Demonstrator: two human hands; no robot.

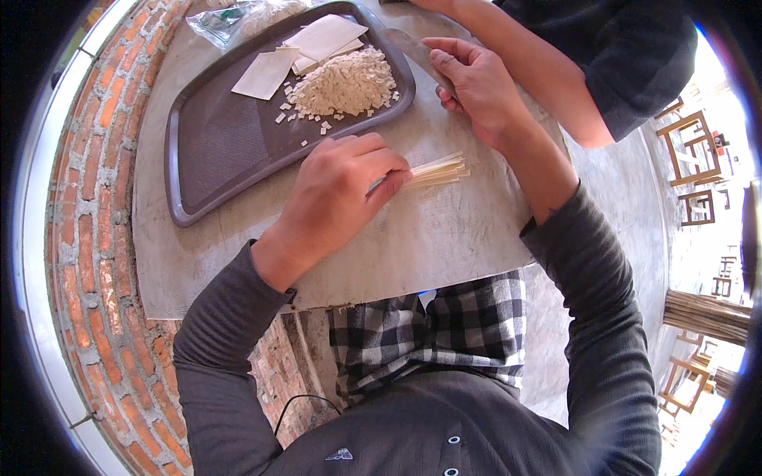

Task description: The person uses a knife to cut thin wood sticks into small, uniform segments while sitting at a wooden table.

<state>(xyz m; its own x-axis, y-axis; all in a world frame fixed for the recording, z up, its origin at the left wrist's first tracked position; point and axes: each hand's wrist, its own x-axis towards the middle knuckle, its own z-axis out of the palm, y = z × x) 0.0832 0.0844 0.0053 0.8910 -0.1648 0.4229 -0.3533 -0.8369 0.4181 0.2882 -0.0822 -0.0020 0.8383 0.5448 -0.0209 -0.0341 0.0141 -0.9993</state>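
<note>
My left hand (351, 184) holds a bundle of thin, pale flat strips (437, 171) between thumb and fingers, just in front of the tray. The strips' free ends fan out to the right over the grey tabletop. To the upper right, my right hand (476, 86) grips a flat metal blade (411, 53), raised beside the tray's right side; its handle is mostly hidden by my fingers. In the dark brown tray (220, 140) lie a heap of small pale chips (345, 83) and several thin, pale square sheets (327, 37). A few chips lie scattered around the heap.
The grey table (387, 262) has a worn front edge. A clear plastic bag (232, 21) lies behind the tray. Another person's forearm (536, 65) in a black sleeve reaches in at the upper right. A brick wall (95, 238) runs along the left; wooden stools (690, 149) stand far right.
</note>
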